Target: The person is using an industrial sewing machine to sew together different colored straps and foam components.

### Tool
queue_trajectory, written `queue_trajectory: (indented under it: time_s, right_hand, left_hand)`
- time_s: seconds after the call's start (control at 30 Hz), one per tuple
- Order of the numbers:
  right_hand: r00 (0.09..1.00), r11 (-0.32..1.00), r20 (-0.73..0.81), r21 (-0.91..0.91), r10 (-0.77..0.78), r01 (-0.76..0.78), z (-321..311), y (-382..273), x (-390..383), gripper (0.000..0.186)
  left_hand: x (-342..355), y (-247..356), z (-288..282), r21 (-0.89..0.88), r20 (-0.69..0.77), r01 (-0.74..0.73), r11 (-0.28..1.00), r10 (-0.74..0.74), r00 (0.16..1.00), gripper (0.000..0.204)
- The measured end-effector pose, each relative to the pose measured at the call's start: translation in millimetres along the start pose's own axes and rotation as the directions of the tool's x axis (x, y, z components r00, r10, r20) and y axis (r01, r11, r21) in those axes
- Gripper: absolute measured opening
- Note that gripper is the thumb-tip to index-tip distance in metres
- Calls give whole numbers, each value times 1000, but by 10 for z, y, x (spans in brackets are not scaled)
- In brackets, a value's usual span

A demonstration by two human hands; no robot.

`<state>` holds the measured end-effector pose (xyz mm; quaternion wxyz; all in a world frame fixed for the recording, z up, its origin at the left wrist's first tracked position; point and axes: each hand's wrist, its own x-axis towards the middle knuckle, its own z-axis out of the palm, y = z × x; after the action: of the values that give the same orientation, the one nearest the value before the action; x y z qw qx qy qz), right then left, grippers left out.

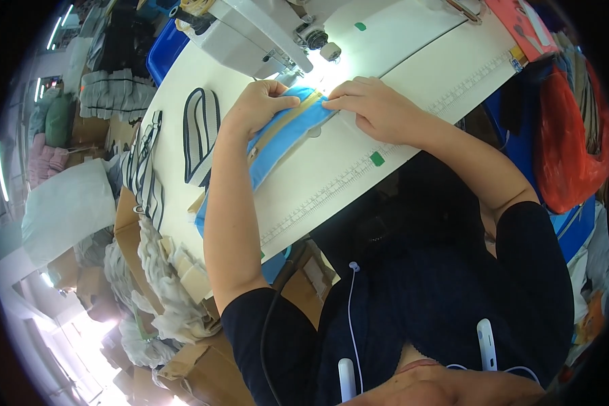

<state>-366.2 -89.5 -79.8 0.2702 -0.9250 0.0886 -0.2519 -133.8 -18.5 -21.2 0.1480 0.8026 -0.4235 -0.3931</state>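
A blue fabric strip (264, 171) with a tan zipper-like band (281, 126) along it lies diagonally on the white sewing table (318, 183). My left hand (257, 111) grips its upper part, thumb on top. My right hand (375, 111) has its fingertips pressed on the strip's top right end, the other fingers curled. Both hands are just in front of the lit needle area of the sewing machine (250, 40); the exact needle point is hard to make out.
Striped straps (199, 132) lie left of my hands, with more (152, 162) at the table's edge. A blue bin (162, 51) stands behind. A red bag (558, 142) hangs at the right. Cardboard boxes (189, 365) and fabric heaps (162, 284) fill the lower left. A ruler strip (467, 88) runs along the front edge.
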Motion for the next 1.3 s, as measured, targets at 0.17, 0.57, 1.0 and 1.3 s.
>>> queue_trajectory:
  time_s: [0.17,0.57,1.0,1.3]
  right_hand:
    - [997,999,59,19,42,-43,-4,-14,11,42]
    - [994,971,83,-223,-68,85,20,-27,78,26]
    - [950,912,93,-266,-298,312,-56,86,154,24]
    - [946,935,119,-154,-302,318,-149,73,226,31]
  left_hand:
    - [9,-24,-3,12,14,-17,1000,17,1000,36]
    - [-21,-2,15,89,-25,-55,994,57,998,38]
    - [-475,128,456,632,-459,-154,760,527,716,31]
    - [-406,-211,751,543,-438,-441,714,690,576,34]
